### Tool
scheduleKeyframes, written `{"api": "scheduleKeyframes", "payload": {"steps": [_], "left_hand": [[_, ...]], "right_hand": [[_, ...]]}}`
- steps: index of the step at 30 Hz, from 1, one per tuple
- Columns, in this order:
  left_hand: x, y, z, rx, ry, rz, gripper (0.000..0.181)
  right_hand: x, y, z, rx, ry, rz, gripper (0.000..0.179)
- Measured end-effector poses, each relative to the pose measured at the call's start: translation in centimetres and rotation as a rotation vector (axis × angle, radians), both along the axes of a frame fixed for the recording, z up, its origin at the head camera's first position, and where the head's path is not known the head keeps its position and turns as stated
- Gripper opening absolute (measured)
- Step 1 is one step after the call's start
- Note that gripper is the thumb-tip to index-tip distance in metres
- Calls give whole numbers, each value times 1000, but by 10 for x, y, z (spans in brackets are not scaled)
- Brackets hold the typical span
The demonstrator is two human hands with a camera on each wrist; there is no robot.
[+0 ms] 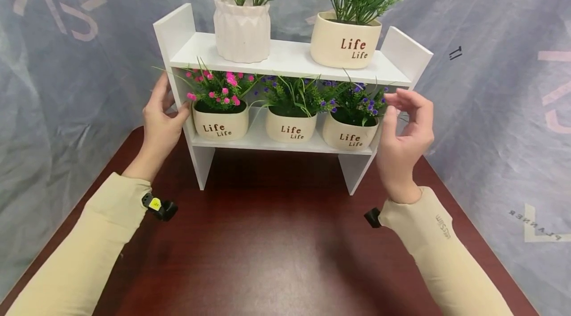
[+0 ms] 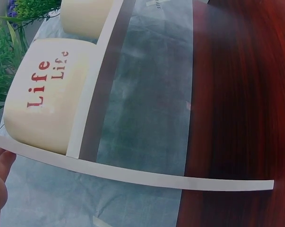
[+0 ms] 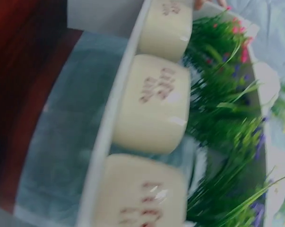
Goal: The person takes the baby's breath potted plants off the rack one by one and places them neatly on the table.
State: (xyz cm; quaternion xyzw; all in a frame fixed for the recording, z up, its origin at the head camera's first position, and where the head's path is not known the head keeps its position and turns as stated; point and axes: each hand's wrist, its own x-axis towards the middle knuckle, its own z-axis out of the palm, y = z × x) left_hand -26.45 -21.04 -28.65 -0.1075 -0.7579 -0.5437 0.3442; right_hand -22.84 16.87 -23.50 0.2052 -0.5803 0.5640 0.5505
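Note:
A white two-tier shelf point(image 1: 285, 145) stands on the table. On its lower board are three cream "Life" pots: one with pink flowers point(image 1: 220, 125), a middle one point(image 1: 291, 128) and a right one point(image 1: 350, 132), both with purple flowers. My left hand point(image 1: 160, 118) grips the shelf's left side panel point(image 2: 133, 174), with a fingertip against its outer face. Beside the right pot and the right side panel, my right hand point(image 1: 406, 132) has loosely bent fingers, thumb and fingertips apart, nothing between them. It hides part of that panel. The right wrist view is blurred.
The upper board carries a white ribbed pot point(image 1: 243, 31) and a cream pot with yellow flowers point(image 1: 345, 41). Below is a dark red wooden table point(image 1: 276, 237). Grey printed cloth point(image 1: 504, 108) hangs at the back and both sides.

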Motion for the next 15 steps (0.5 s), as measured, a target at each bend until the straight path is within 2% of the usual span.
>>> {"api": "scheduleKeyframes", "payload": {"steps": [7, 15], "left_hand": [[0, 1, 1, -3, 1, 6, 69], [1, 1, 1, 7, 2, -5, 69]], "right_hand": [[4, -30, 22, 46, 62, 128, 22], [3, -50, 35, 140, 15, 198, 24]]}}
